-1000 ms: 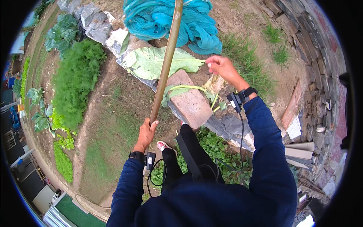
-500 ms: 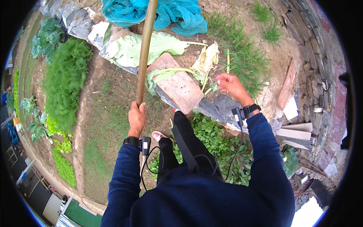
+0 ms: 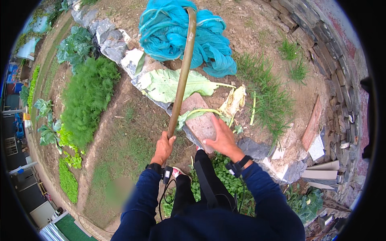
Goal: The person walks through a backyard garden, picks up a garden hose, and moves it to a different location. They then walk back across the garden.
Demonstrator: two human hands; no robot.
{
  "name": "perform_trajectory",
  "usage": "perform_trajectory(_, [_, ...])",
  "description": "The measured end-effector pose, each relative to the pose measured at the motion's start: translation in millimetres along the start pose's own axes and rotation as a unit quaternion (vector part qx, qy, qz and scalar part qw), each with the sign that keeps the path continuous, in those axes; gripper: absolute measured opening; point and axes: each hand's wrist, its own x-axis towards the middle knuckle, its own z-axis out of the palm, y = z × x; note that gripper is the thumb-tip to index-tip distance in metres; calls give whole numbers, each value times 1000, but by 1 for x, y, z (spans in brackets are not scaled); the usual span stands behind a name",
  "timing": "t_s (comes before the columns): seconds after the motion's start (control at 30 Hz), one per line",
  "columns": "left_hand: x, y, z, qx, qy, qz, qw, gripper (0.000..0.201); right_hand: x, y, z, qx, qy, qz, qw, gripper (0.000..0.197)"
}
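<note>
My left hand (image 3: 163, 148) is closed round the lower end of a long wooden pole (image 3: 184, 72), which slants up and away from me. The pole's far end lies over a heap of blue netting (image 3: 165, 32). My right hand (image 3: 223, 138) is open, thumb and fingers apart, above the near end of a flat pinkish stone slab (image 3: 197, 125). A wilted leaf with a pale stalk (image 3: 204, 110) lies across the slab. Beyond it is a broad pale green leaf (image 3: 167, 84), and a yellowed, shrivelled leaf (image 3: 234, 100) lies to the right.
Feathery green plants (image 3: 89, 102) grow at left, with lettuce (image 3: 67, 180) nearer. Low leafy greens (image 3: 225, 172) surround my legs. Grey stones (image 3: 253, 148) edge the bed. A reddish plank (image 3: 312, 123) and a stacked stone wall (image 3: 327, 68) stand at right.
My right hand has let go of a small green leaf piece, moved left to the slab and spread its fingers. The view has shifted; my left hand still grips the pole.
</note>
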Motion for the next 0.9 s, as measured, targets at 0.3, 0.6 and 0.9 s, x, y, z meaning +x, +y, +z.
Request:
perform_trajectory(0.3, [-42, 5, -15, 8, -13, -39, 999, 34, 9, -40, 32, -142, 68, 73, 985, 104])
perform_trajectory(0.6, [-66, -8, -27, 5, -16, -76, 997, 30, 13, -25, 8, -125, 21, 33, 991, 96])
perform_trajectory(0.9, [-83, -17, 0, -19, -40, -97, 994, 31, 32, -11, -34, 147, -36, 11, 988, 91])
